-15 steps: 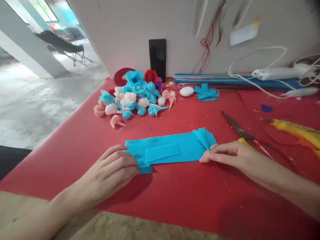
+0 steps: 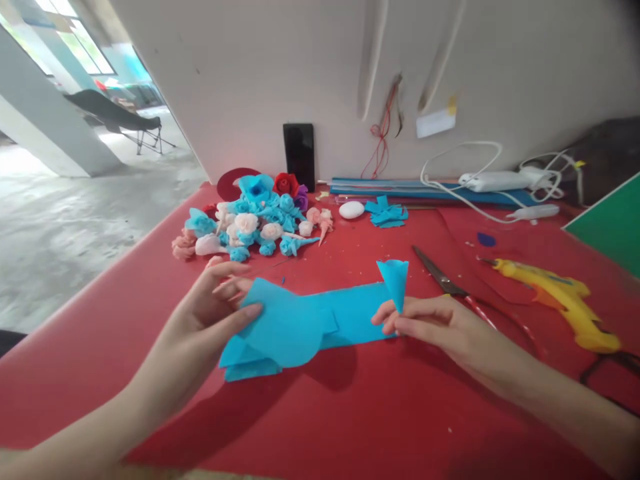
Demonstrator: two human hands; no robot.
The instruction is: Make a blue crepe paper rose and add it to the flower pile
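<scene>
Between the thumb and fingers of my left hand [image 2: 210, 310] is a rounded blue paper petal [image 2: 285, 327], raised above the stack. My right hand [image 2: 425, 317] pinches the narrow end of a blue paper cone [image 2: 395, 277], its wide end pointing up. Under both lies a long folded strip of blue paper [image 2: 357, 307] on the red table. A smaller folded blue piece [image 2: 253, 367] sits beneath the petal, at the strip's left end. Whether a wire runs inside the cone's tip is hidden by my fingers.
Paper flowers [image 2: 255, 220] in blue, white, pink and red are heaped at the back left, before a dark phone [image 2: 299, 157]. Scissors [image 2: 445, 277] and a yellow glue gun [image 2: 560, 293] lie at right. Blue scraps [image 2: 386, 212] and a white egg-shaped object [image 2: 351, 210] rest behind.
My left hand has lifted a rounded petal off the blue paper. My right hand has brought the cone upright. The camera view has shifted, bringing the whole glue gun into sight.
</scene>
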